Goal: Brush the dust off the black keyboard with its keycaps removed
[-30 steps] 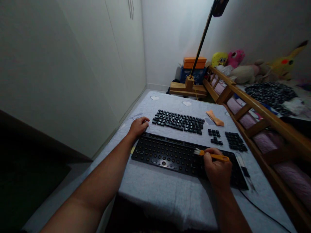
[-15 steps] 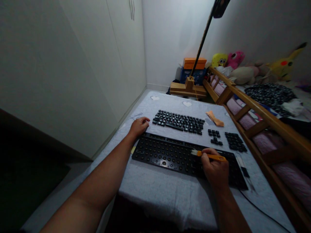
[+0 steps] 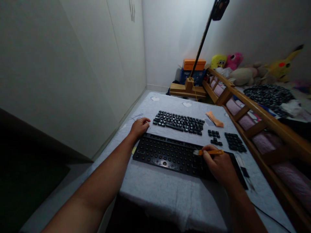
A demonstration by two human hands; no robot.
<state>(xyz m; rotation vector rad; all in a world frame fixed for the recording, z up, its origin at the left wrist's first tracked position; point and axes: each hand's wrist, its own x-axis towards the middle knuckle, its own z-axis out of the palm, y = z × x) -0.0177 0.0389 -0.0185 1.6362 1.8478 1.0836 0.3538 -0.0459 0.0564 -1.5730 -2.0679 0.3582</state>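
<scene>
two hands, one brush, one keyboard base and four groups of loose black keycaps. the right hand [image 3: 215, 160] is closed around the orange handle of the brush [image 3: 201, 152], its pale bristles over the right half of the keyboard base [image 3: 165, 153], which lies at the near side of the table. the left hand [image 3: 140, 126] rests by the base's far left corner; its fingers are partly hidden, and whether they grip anything cannot be told. beyond the base lie one large keycap block [image 3: 178, 122], two small clusters [image 3: 214, 137] and, at right, one number-pad block [image 3: 235, 141]; one orange strip [image 3: 214, 119] lies farther off. the right forearm hides part of the base and one cable [image 3: 269, 216]; slender tools [image 3: 245, 171] at right are too blurred to count. surface: pale blue cloth [image 3: 160, 187]. room: white cabinet [image 3: 116, 48] at left, wooden rail [image 3: 262, 110] at right.
</scene>
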